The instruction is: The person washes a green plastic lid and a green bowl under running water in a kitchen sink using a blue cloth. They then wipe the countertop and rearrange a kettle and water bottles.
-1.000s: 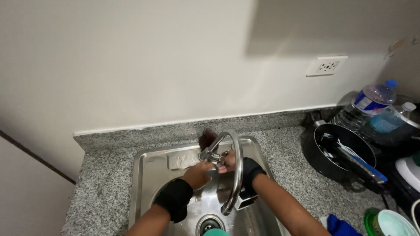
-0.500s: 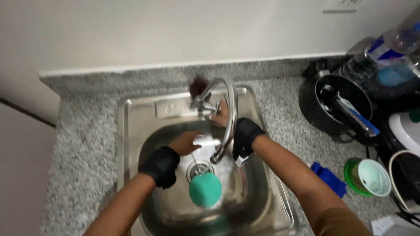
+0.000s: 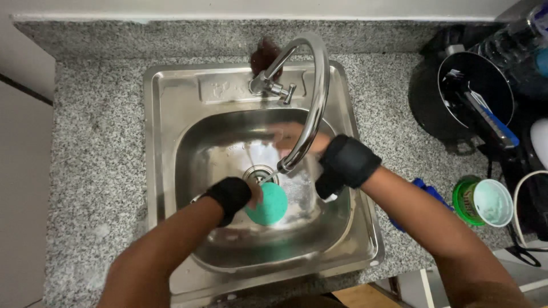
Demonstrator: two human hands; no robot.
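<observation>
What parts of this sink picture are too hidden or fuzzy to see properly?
- Right hand, head view: motion-blurred and partly behind the faucet spout; whether it holds anything cannot be told.
- Left hand, head view: its fingers are hidden behind the teal round sponge and the black wrist band.
- Drain: partly covered by the sponge and spout tip.
- Bottles, top right: cut off by the picture's edge.

Lighting even and bright from overhead — soft glare on the steel sink (image 3: 171,91) and faucet (image 3: 319,85). Right hand (image 3: 297,140) motion-blurred; wide-angle distortion bends the counter (image 3: 97,142) edges.
</observation>
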